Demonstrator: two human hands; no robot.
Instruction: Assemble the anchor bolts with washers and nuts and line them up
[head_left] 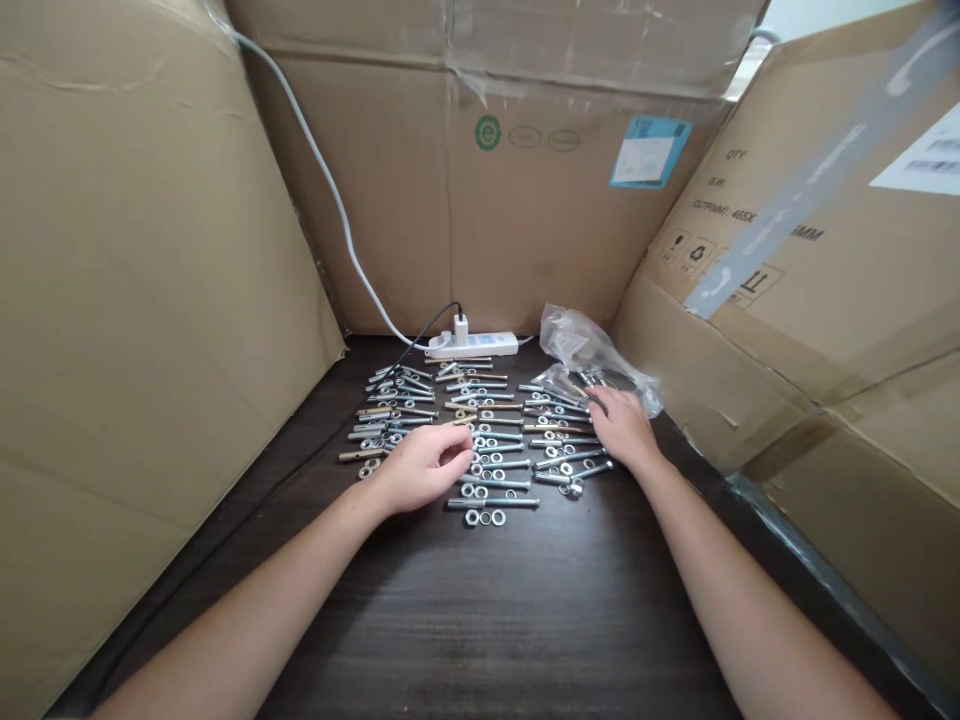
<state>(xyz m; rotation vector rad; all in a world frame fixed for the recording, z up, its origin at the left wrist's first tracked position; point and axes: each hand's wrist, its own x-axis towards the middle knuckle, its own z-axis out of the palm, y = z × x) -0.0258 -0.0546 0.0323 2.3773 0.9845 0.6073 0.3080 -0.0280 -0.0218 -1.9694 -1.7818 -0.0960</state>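
Left hand (421, 468) has its fingers curled loosely together, tips touching the bolts (491, 455) laid in rows mid-frame. Right hand (622, 425) lies flat on them, fingers slightly apart, reaching toward the crumpled plastic bag (581, 345). A white power strip (474, 346) sits behind; cardboard walls (135, 330) box in the dark table (487, 620).

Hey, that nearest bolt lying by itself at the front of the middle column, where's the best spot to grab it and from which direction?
Probably pinch the nearest bolt mid-shank from straight above, fingers closing front and back. It lies flat, crosswise on the dark table, so the long sides are exposed. The left hand is closest. Loose nuts and washers sit just in front, so come down steeply.
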